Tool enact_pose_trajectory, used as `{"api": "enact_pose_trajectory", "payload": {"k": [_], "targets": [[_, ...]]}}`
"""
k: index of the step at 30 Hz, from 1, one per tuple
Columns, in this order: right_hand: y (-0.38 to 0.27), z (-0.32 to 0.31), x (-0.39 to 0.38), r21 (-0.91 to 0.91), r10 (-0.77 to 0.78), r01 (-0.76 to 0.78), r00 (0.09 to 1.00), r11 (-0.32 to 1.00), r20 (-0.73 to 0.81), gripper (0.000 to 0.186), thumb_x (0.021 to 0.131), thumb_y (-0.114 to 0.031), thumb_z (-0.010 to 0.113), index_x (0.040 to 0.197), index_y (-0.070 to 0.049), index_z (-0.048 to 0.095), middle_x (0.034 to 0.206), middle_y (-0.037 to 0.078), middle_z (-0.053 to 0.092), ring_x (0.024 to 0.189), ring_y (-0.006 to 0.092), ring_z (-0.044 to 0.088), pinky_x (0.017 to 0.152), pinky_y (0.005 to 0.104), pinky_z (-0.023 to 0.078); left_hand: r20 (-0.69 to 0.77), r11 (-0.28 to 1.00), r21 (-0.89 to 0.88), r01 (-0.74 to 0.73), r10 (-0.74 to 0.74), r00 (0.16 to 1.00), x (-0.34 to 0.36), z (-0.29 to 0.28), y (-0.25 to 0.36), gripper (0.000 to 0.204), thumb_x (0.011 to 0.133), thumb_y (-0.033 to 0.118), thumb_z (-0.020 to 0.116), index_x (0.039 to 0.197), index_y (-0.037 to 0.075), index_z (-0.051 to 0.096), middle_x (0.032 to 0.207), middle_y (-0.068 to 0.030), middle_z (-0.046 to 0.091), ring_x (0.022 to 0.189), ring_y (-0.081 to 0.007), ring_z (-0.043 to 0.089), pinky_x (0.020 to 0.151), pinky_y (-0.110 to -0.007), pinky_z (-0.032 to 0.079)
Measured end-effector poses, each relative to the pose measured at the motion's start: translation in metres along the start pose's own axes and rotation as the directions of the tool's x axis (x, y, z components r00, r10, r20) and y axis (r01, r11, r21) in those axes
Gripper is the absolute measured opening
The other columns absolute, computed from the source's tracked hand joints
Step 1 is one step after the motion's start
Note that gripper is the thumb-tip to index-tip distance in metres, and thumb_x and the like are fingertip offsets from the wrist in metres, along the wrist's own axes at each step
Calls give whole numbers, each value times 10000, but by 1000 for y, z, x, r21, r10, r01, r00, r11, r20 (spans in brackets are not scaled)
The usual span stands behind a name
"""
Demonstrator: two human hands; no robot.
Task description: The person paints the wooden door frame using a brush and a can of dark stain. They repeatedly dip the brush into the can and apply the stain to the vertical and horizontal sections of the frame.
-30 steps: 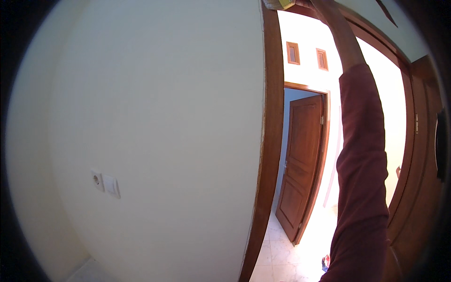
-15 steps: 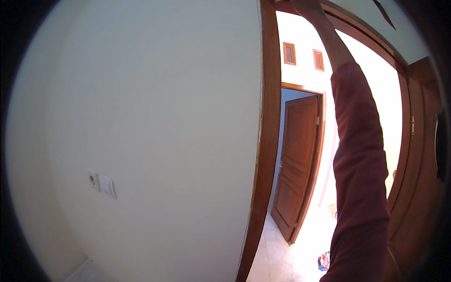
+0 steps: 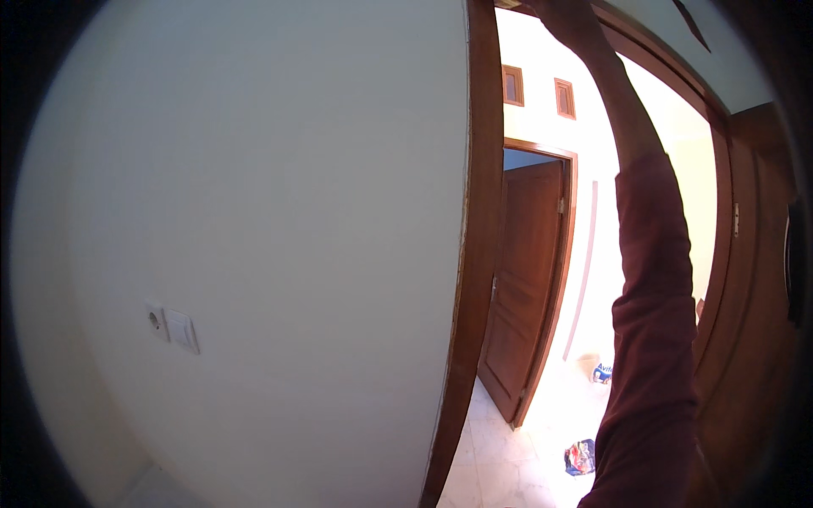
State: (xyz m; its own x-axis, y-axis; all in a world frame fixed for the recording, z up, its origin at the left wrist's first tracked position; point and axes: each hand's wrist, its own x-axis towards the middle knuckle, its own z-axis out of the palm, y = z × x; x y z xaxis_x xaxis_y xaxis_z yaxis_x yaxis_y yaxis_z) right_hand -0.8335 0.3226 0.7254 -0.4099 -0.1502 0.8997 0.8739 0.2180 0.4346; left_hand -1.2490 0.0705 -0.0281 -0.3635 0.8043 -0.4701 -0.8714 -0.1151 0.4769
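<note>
My right arm, in a maroon sleeve, reaches up through the right side of the view. My right hand (image 3: 572, 19) is at the top edge, close against the upper part of the brown wooden door frame (image 3: 483, 169). The picture's edge cuts off its fingers, so neither their grip nor anything in them shows. A small pale patch lies beside the hand, too cropped to name. My left hand is out of view.
A pale wall (image 3: 279, 212) with a socket (image 3: 155, 320) and a switch (image 3: 182, 330) fills the left. An opened brown door (image 3: 754, 356) stands at right. Beyond the doorway are another door (image 3: 525, 279), a colourful plastic package (image 3: 580, 457) on the tiles, and a blue-white package (image 3: 602, 373).
My right forearm and hand have shifted slightly right, with the hand still up at the frame's top. The view has moved a little, showing more of the packages beyond the doorway.
</note>
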Motion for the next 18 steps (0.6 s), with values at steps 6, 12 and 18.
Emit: {"api": "enact_pose_trajectory", "payload": {"k": [6,12,18], "targets": [[-92,-118,14,-39,-257,257,966,966,19,136,1009,-186,667,1025,-54,695,888,59,684,853,189,677,788,336,550,217,990,-92,106,-84,972,33,2,-13,792,975,745,425,1526,182,498,1460,-150,601,1244,-436,618,996,-684,495],[-114,-128,-53,187,-332,302,931,935,153,179,930,-111,769,1087,-54,704,1019,56,715,905,190,713,827,330,556,268,990,-85,112,-86,960,35,-19,-5,795,983,735,434,1541,171,474,1465,-161,595,1246,-450,610,1011,-685,490],[-54,-140,10,210,-55,97,978,973,-199,241,968,-251,744,1020,-21,694,915,56,711,861,149,700,749,285,542,220,990,-18,142,-135,966,28,-14,-8,813,973,728,478,1542,147,467,1466,-163,594,1260,-452,597,1011,-689,493]]}}
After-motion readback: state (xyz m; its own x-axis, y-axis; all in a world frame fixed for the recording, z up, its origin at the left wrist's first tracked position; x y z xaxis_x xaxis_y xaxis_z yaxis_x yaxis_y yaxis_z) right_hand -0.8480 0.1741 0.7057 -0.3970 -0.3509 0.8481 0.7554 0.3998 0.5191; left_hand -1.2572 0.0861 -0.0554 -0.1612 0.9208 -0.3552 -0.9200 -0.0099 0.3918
